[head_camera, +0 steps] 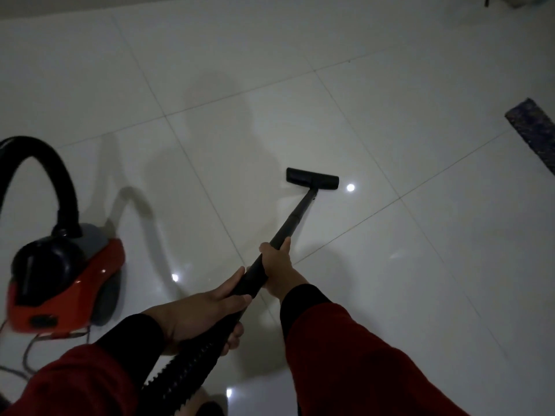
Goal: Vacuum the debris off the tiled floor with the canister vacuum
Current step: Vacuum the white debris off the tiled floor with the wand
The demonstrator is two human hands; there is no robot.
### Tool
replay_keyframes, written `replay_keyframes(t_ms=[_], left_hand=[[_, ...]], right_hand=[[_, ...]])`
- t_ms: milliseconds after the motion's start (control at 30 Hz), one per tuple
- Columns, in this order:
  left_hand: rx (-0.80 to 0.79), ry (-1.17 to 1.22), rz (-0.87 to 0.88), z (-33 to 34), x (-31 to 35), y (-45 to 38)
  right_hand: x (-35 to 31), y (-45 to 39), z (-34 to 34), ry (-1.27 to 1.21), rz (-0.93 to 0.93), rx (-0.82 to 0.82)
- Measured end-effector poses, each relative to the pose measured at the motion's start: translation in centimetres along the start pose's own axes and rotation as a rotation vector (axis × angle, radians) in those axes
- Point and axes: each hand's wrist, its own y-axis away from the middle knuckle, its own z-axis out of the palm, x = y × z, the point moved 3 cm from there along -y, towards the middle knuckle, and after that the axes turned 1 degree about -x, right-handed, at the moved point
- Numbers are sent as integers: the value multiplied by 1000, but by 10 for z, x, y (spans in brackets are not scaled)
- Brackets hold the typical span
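glossy white tiled floor (pixel 375 121) fills view, ceiling lights reflected in it. red and black canister vacuum (pixel 64 277) sits on floor at 9 o'clock, black hose (pixel 45 163) arching up from it. black wand (pixel 295 219) runs from centre toward 1 o'clock, floor head (pixel 312 178) flat on tile. dark mat (pixel 533 130) at 3 o'clock edge. left hand (pixel 198 313) wrapped round ribbed hose end; right hand (pixel 277 268) wrapped round wand just ahead. red sleeves. debris too small to make out.
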Motion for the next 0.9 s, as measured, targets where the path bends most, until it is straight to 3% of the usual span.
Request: replay_keyframes(t_ms=[267, 500, 900], left_hand=[[97, 140, 90, -95, -56, 112], [210, 321, 206, -148, -83, 155], [346, 461, 296, -277, -27, 128]], right_hand=[[55, 48, 146, 107, 14, -132], [72, 59, 239, 303, -16, -246], [2, -35, 368, 524, -73, -356]])
